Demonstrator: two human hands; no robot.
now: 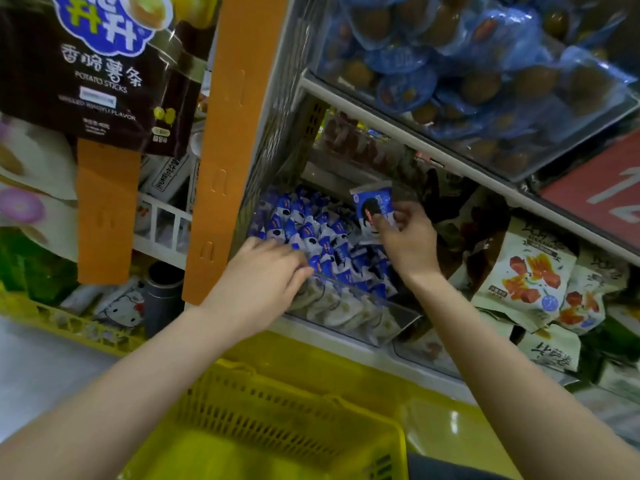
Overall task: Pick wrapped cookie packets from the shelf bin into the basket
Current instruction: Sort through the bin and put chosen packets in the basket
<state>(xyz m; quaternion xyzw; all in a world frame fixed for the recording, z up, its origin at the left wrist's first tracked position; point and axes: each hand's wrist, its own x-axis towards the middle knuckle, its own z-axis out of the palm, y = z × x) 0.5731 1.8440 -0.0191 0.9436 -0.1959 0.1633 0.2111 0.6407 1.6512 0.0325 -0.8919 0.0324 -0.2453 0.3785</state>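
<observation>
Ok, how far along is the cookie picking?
Nothing shows in the visible part of the basket yet. In hand: the right hand pinches one blue packet above the bin, while the left hand touches the pile there. Left: dropping that packet in and picking more.

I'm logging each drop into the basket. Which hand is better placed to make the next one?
Right. The right hand pinches a packet lifted above the pile, while the left hand only touches packets lying in the bin; the basket sits below both.
</observation>
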